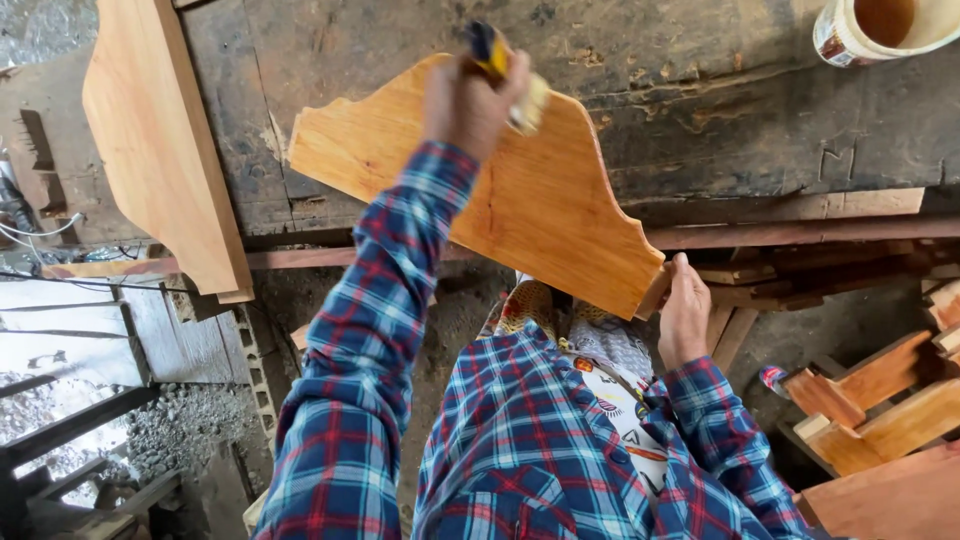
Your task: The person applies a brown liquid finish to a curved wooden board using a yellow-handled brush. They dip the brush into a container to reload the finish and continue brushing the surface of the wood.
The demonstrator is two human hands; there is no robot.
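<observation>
Left hand (470, 100) fisted around yellow-handled brush (500, 62), on scalloped orange varnished wooden panel (520, 200) lying over dark bench (720, 110) near edge. Right hand (684, 312) grips the panel's lower corner.

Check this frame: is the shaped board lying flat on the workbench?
No; the shaped board is tilted, its lower end gripped by the right hand.

The shaped wooden panel (520, 190) lies tilted on the dark workbench (760, 130), glossy and orange. The left hand (470, 100) is closed round a yellow-handled brush (500, 70), bristles on the panel's upper edge. The right hand (685, 315) grips the panel's lower corner. A second shaped board (160, 150) leans left of the panel. An open tin (880, 28) stands on the bench, far right of the panel.
</observation>
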